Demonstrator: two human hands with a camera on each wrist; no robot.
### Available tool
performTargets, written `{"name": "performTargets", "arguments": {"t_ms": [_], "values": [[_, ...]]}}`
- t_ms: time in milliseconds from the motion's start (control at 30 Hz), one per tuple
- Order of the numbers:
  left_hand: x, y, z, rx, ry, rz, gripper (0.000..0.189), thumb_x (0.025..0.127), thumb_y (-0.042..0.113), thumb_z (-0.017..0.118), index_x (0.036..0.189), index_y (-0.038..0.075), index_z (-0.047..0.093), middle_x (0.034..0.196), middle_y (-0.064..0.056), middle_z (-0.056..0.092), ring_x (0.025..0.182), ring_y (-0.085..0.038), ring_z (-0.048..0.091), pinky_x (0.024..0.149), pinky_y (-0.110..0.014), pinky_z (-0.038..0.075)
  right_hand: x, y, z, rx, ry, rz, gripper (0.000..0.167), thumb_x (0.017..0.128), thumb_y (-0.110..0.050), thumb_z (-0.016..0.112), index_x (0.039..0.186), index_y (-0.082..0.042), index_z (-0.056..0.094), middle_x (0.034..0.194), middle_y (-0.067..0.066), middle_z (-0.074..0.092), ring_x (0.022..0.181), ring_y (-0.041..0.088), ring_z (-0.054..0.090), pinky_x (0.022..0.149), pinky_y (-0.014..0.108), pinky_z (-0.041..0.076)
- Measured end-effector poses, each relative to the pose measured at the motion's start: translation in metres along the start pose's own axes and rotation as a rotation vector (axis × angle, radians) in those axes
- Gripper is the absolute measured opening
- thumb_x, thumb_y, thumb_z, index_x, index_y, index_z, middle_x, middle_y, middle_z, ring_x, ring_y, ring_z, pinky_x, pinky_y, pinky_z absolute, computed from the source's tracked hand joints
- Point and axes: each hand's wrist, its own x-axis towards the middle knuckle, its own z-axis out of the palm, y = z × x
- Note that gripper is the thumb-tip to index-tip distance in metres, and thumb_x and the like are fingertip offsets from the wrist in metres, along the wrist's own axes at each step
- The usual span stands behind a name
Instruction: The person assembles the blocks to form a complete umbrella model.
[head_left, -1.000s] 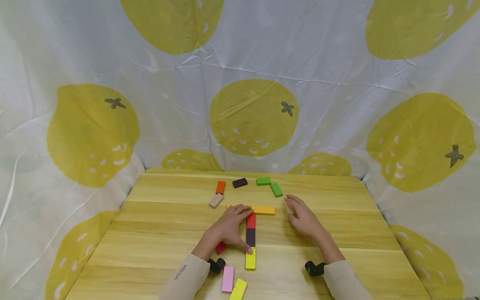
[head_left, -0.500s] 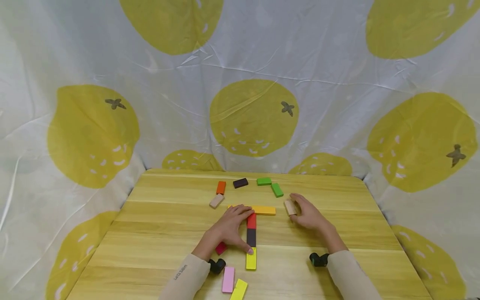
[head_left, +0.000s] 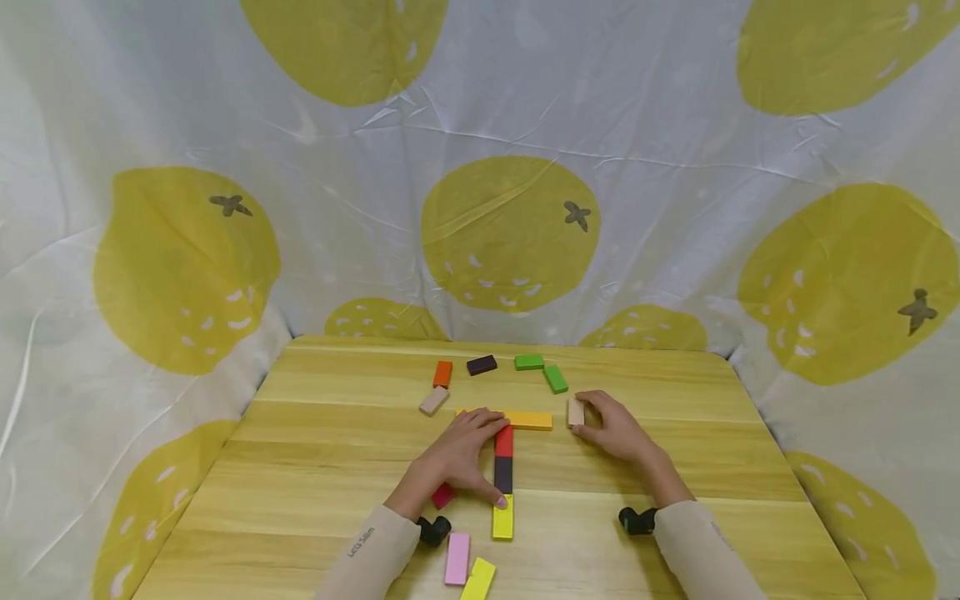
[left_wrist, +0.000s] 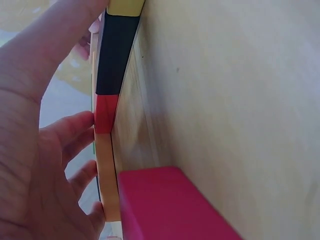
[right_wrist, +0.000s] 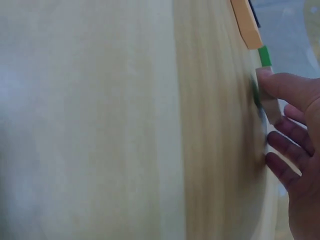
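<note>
My left hand (head_left: 463, 454) lies spread over a T-shaped row of domino blocks. Its fingertips touch the orange blocks (head_left: 528, 421) of the crossbar, and its thumb rests on the yellow block (head_left: 502, 523) at the stem's lower end. Between them run a red block (head_left: 504, 442) and a black block (head_left: 503, 475). To the right of the crossbar, my right hand (head_left: 617, 427) pinches a plain wooden block (head_left: 575, 413) between thumb and fingers; the right wrist view shows the same wooden block (right_wrist: 270, 100). Part of the crossbar is hidden under my left hand.
An arc of blocks spans the far side: a wooden block (head_left: 434, 401), an orange-red block (head_left: 442, 374), a dark block (head_left: 482, 365) and green blocks (head_left: 556, 379). Near my left wrist lie a crimson block (left_wrist: 170, 205), a pink block (head_left: 457, 559) and another yellow block (head_left: 478, 579).
My right hand came back with the wooden block, which was out of sight at first, and has shifted it slightly left and straightened it. My left hand stays put.
</note>
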Motion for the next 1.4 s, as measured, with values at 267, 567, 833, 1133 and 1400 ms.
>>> {"name": "performTargets", "arguments": {"t_ms": [267, 567, 833, 1133, 1400], "values": [[0.0, -0.001, -0.001, 0.003, -0.003, 0.002, 0.13, 0.056, 0.081, 0.085, 0.161, 0.022, 0.036, 0.166, 0.004, 0.033, 0.156, -0.024, 0.027, 0.13, -0.05, 0.018, 0.006, -0.009, 0.01, 0.031, -0.007, 0.029, 0.065, 0.096, -0.026, 0.075, 0.15, -0.003, 0.048, 0.152, 0.017, 0.05, 0.145, 0.039, 0.044, 0.119, 0.058, 0.037], [0.0, 0.001, 0.0, 0.005, -0.007, -0.003, 0.129, 0.056, 0.081, 0.084, 0.161, 0.023, 0.036, 0.166, 0.004, 0.034, 0.157, -0.025, 0.026, 0.13, -0.05, 0.018, 0.01, -0.014, 0.019, 0.012, 0.028, 0.047, 0.065, 0.095, -0.029, 0.076, 0.149, -0.003, 0.05, 0.15, 0.017, 0.053, 0.143, 0.04, 0.047, 0.118, 0.058, 0.039], [0.0, 0.001, 0.0, 0.012, -0.012, -0.009, 0.129, 0.056, 0.081, 0.084, 0.162, 0.024, 0.035, 0.166, 0.005, 0.033, 0.157, -0.024, 0.025, 0.13, -0.05, 0.018, 0.01, -0.018, 0.02, -0.008, 0.044, 0.026, 0.057, 0.094, -0.027, 0.078, 0.143, -0.005, 0.057, 0.148, 0.015, 0.054, 0.141, 0.039, 0.049, 0.117, 0.058, 0.04], [0.0, 0.001, -0.001, 0.022, -0.021, -0.014, 0.131, 0.056, 0.081, 0.084, 0.162, 0.024, 0.033, 0.166, 0.006, 0.033, 0.157, -0.024, 0.025, 0.131, -0.048, 0.017, 0.009, -0.019, 0.019, -0.012, 0.026, 0.03, 0.053, 0.096, -0.024, 0.075, 0.142, -0.005, 0.057, 0.147, 0.014, 0.055, 0.141, 0.039, 0.049, 0.117, 0.057, 0.04], [0.0, 0.004, -0.002, 0.017, -0.025, -0.018, 0.131, 0.057, 0.08, 0.085, 0.163, 0.024, 0.033, 0.167, 0.005, 0.032, 0.157, -0.026, 0.025, 0.13, -0.05, 0.02, 0.007, -0.02, 0.018, -0.007, 0.034, 0.029, 0.052, 0.096, -0.022, 0.075, 0.142, -0.005, 0.058, 0.146, 0.015, 0.056, 0.14, 0.04, 0.05, 0.117, 0.058, 0.04]]}}
